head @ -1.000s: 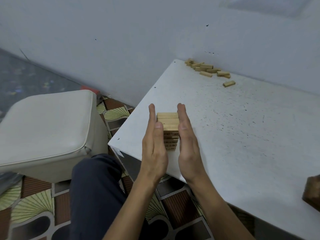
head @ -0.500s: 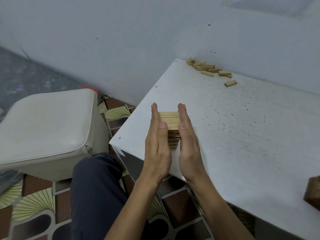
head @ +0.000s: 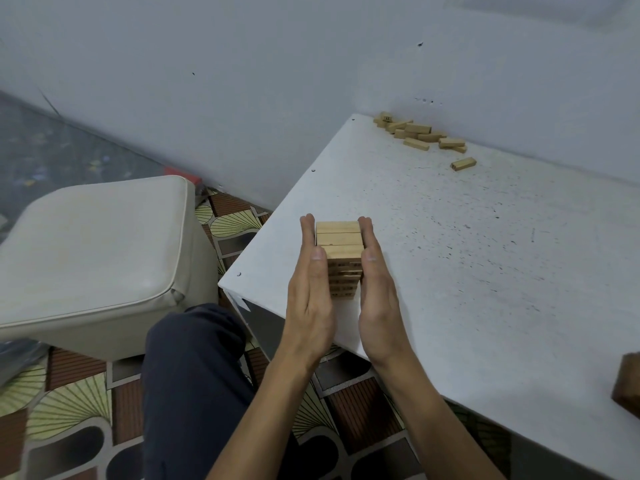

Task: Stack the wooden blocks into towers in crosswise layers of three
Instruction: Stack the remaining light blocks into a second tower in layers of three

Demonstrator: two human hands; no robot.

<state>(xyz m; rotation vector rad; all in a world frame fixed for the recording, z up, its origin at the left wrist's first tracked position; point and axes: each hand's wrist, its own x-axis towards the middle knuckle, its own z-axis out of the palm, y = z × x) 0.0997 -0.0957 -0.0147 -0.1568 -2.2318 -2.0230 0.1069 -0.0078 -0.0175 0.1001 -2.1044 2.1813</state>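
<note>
I had the tower standing near the front left corner of the table, with a hand on either side of it. The left hand lay flat against its left side and the right hand flat against its right. Fingers were straight and together, palms faced each other, and neither hand gripped anything. I judged this to be squaring up: flat palms nudge stray block ends into line without lifting, and pressure from opposite sides stops the stack sliding. The top layer showed three blocks side by side, and the front face below it looked slightly ragged, which fitted that reading.

The loose blocks lay heaped at the far corner against the wall, well apart from the tower, with a single block a little nearer. I took them for the supply, kept clear of the work.

Much was hidden. The palms covered both sides, so I could not tell whether they pressed along the whole height or only near the top. The lower layers were too foreshortened to count, and the dark marks on the block ends were unreadable. A brown object was cut off at the right edge, and I could not say what it was.
</note>
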